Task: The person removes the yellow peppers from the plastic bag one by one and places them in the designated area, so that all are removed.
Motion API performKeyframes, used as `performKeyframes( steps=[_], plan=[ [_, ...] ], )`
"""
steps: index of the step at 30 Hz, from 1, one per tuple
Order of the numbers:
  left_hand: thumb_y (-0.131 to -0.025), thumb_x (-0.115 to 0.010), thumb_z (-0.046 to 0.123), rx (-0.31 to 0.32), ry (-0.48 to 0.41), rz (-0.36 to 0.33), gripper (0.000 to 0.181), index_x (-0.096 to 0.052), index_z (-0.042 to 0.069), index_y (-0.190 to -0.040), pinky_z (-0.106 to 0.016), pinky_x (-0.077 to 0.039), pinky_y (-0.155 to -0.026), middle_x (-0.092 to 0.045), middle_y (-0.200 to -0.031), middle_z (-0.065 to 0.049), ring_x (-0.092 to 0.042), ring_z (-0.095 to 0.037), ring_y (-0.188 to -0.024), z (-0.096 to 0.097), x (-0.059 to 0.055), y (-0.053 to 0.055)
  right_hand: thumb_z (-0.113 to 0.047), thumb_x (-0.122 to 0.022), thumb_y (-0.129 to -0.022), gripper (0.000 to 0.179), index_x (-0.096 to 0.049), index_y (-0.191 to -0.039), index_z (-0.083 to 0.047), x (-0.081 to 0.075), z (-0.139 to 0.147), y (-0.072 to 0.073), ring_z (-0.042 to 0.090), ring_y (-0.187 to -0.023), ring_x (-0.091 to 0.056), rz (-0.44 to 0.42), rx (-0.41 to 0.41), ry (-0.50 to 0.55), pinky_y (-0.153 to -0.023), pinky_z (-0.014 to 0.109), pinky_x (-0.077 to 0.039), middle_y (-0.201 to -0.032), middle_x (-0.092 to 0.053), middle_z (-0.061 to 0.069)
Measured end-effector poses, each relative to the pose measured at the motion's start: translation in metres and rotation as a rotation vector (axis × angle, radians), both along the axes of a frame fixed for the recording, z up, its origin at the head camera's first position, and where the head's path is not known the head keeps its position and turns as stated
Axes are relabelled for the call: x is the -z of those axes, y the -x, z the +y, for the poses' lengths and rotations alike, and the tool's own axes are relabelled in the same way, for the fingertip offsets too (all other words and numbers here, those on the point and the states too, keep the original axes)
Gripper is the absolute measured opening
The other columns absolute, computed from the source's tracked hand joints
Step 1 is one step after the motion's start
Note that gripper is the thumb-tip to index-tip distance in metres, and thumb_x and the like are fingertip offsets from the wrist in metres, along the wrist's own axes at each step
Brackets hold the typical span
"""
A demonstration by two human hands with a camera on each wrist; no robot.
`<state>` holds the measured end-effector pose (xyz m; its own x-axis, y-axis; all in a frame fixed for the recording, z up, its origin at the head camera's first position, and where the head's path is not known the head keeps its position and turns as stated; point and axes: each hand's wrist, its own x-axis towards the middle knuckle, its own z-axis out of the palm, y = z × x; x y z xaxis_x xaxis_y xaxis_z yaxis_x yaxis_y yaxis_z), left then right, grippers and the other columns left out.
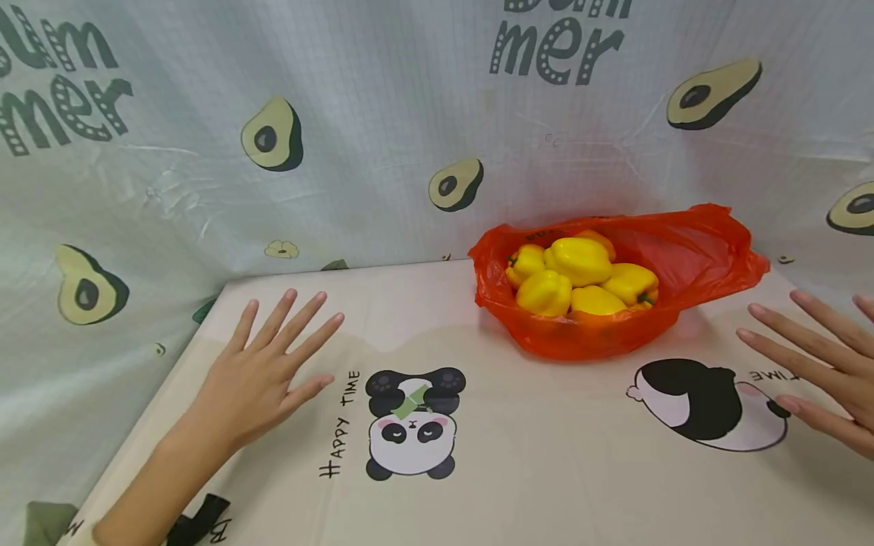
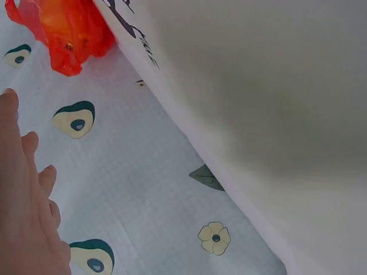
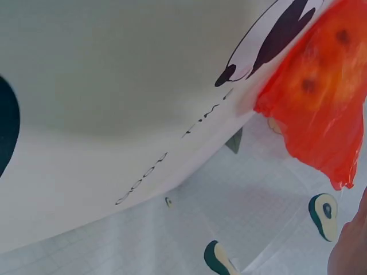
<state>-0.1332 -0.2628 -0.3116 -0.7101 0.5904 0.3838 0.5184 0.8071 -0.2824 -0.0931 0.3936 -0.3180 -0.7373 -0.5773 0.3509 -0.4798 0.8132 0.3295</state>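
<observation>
Several yellow bell peppers (image 1: pixel 579 262) lie heaped in a red plastic bag (image 1: pixel 580 341) at the back right of the table. The bag's mouth gapes upward, and its loose end stretches to the right. My left hand (image 1: pixel 262 375), fingers spread and straight, is over the left part of the table and holds nothing. My right hand (image 1: pixel 829 368) is at the right edge of the head view, partly cut off, its fingers also spread with nothing in them. It is the nearer hand to the bag. In the right wrist view the red bag (image 3: pixel 321 86) shows beside part of that hand.
A pale cloth with panda prints covers the table (image 1: pixel 532 455). Behind it and along the left hangs a light curtain (image 1: pixel 369 114) printed with avocados. A small black object (image 1: pixel 198 519) shows beside the left forearm at the front.
</observation>
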Motion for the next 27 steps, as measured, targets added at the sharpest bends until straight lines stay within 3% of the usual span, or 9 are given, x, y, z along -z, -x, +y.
performKeyframes(
  steps=[5, 11, 15, 18, 22, 27],
  plan=[
    [-0.103, -0.017, 0.068, 0.008, -0.011, -0.027, 0.071, -0.020, 0.030, -0.164, -0.057, -0.001, -0.124, -0.013, -0.171, 0.000, -0.004, -0.030, -0.157, 0.005, 0.005, 0.003, -0.079, -0.049, -0.085, 0.093, -0.010, -0.162, -0.044, 0.000, -0.006, 0.007, 0.033, -0.157, 0.002, -0.015, -0.026, 0.040, -0.120, 0.065, 0.007, -0.171, -0.003, -0.007],
    [-0.104, -0.026, 0.064, 0.043, -0.040, -0.078, 0.068, -0.021, 0.030, -0.163, -0.057, 0.003, -0.124, -0.012, -0.171, 0.000, 0.000, -0.029, -0.157, 0.015, 0.008, 0.017, -0.078, -0.049, -0.086, 0.093, -0.008, -0.162, -0.044, -0.007, -0.010, 0.010, 0.032, -0.157, 0.002, -0.007, -0.008, 0.039, -0.121, 0.064, 0.007, -0.171, -0.002, -0.008],
    [-0.104, -0.040, 0.057, 0.065, -0.092, -0.158, 0.067, -0.020, 0.031, -0.163, -0.055, 0.004, -0.124, -0.012, -0.171, 0.000, 0.000, -0.028, -0.157, 0.020, 0.011, 0.023, -0.080, -0.046, -0.087, 0.092, -0.006, -0.162, -0.044, -0.010, -0.012, 0.013, 0.033, -0.157, 0.003, 0.003, -0.011, 0.023, -0.121, 0.065, 0.006, -0.171, -0.001, -0.006],
    [-0.104, -0.048, 0.051, 0.081, -0.150, -0.236, 0.069, -0.020, 0.031, -0.163, -0.054, 0.004, -0.125, -0.011, -0.171, 0.001, 0.000, -0.027, -0.157, 0.027, 0.012, 0.028, -0.082, -0.034, -0.090, 0.087, -0.006, -0.162, -0.044, -0.012, -0.013, 0.017, 0.034, -0.157, 0.001, 0.026, -0.023, 0.031, -0.121, 0.065, 0.005, -0.171, -0.002, -0.004],
    [-0.104, -0.050, 0.046, 0.112, -0.221, -0.325, 0.068, -0.020, 0.032, -0.163, -0.056, 0.000, -0.125, -0.009, -0.171, 0.005, -0.001, -0.027, -0.157, 0.040, 0.011, 0.034, -0.081, -0.021, -0.092, 0.080, -0.007, -0.162, -0.045, -0.015, -0.013, 0.021, 0.034, -0.157, 0.000, 0.046, -0.020, 0.072, -0.121, 0.065, 0.003, -0.171, -0.005, -0.002],
    [-0.104, -0.052, 0.043, 0.185, -0.303, -0.407, 0.067, -0.023, 0.031, -0.163, -0.061, -0.005, -0.123, -0.013, -0.171, 0.005, -0.005, -0.026, -0.157, 0.058, 0.006, 0.040, -0.074, -0.024, -0.097, 0.075, -0.010, -0.163, -0.041, -0.018, -0.012, 0.025, 0.033, -0.157, 0.000, 0.022, 0.020, 0.134, -0.120, 0.064, 0.003, -0.171, -0.005, -0.001]
  ],
)
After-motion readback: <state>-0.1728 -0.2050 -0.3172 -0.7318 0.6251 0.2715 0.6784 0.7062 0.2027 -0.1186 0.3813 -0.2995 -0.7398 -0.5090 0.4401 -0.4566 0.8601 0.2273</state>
